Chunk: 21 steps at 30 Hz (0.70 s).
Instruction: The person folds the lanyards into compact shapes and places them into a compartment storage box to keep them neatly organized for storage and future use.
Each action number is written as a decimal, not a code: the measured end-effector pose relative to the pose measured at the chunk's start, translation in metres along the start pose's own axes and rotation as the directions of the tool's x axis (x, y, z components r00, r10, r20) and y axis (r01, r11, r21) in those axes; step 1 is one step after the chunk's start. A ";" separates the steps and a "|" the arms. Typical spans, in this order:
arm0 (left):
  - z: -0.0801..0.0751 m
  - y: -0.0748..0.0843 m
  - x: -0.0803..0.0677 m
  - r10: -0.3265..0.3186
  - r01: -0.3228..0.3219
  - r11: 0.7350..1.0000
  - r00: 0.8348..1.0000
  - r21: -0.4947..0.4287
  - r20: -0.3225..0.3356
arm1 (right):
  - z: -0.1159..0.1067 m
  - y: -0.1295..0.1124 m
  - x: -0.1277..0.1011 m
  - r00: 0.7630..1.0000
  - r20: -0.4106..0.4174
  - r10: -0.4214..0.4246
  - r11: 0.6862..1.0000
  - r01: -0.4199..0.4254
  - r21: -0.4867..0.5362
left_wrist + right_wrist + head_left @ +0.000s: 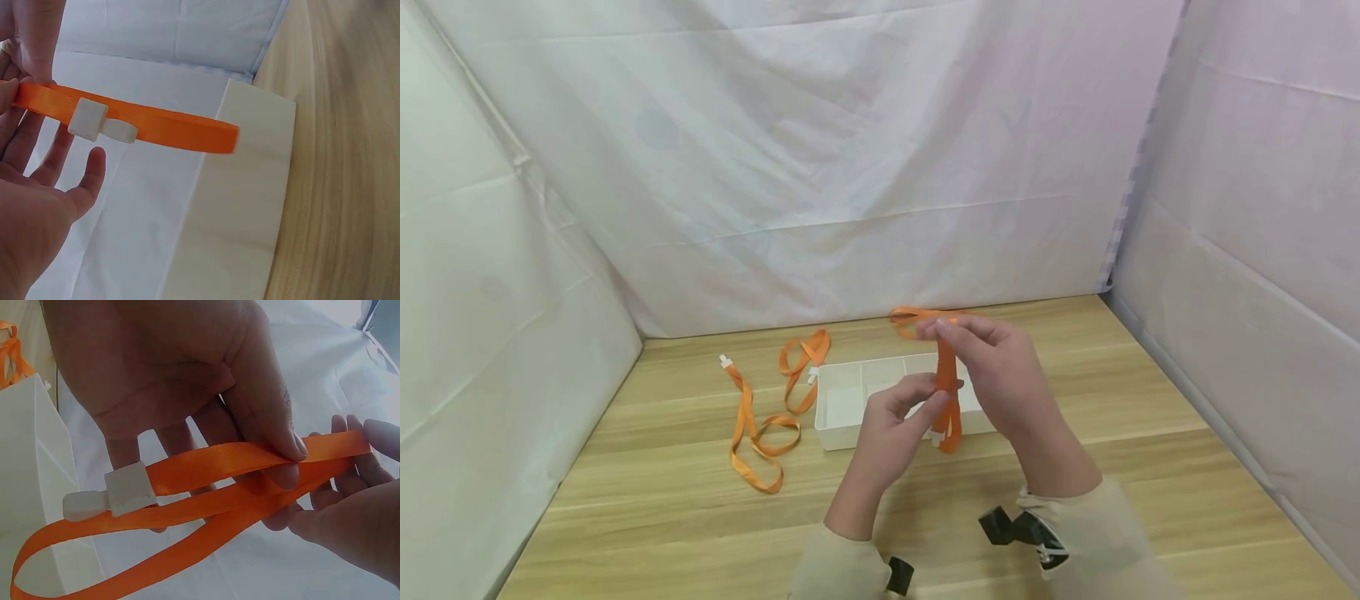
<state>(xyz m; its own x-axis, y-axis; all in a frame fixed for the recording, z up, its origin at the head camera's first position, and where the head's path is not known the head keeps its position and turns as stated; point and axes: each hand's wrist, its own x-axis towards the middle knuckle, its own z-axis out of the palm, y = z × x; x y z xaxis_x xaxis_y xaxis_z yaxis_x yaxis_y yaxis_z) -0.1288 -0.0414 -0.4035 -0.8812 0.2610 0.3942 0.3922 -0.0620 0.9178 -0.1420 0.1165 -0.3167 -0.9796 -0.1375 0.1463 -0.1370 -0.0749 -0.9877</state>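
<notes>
Both hands hold one orange lanyard (947,367), folded into a strip that hangs upright over the white divided box (842,437). At its top end my right hand (1007,375) pinches the fold between thumb and fingers. Lower down, the thumb and fingers of my left hand (895,425) pinch the strap midway. Below that grip dangle the white plastic clip (130,489) and a loose loop of ribbon. In the left wrist view the clip (88,119) lies against the orange band, just beyond the left fingers.
One lanyard (745,417) lies spread on the wooden table (662,467) at the left. A second lanyard (790,358) curls beside the box's left end, and a third (906,314) lies behind the box. White cloth (820,167) walls the table at back and sides.
</notes>
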 end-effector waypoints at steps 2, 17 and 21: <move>-0.001 -0.002 -0.001 -0.028 0.028 0.999 1.000 -0.027 0.003 | 0.000 -0.001 0.002 1.000 0.007 -0.014 1.000 0.014 0.024; -0.001 -0.009 -0.003 -0.075 0.076 0.993 0.997 -0.096 0.008 | 0.002 -0.010 0.016 0.997 0.015 -0.073 0.993 0.071 0.098; 0.000 -0.011 -0.004 -0.101 0.101 0.989 0.995 -0.106 0.000 | 0.002 -0.012 0.018 0.996 0.022 -0.087 0.988 0.083 0.129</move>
<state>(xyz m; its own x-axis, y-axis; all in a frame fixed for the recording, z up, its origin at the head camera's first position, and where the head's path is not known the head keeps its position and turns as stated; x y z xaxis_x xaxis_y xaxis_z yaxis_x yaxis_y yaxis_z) -0.1298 -0.0421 -0.4150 -0.9164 0.2657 0.2993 0.2714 -0.1369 0.9527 -0.1575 0.1134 -0.3025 -0.9607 -0.1517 0.2326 -0.1980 -0.2129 -0.9568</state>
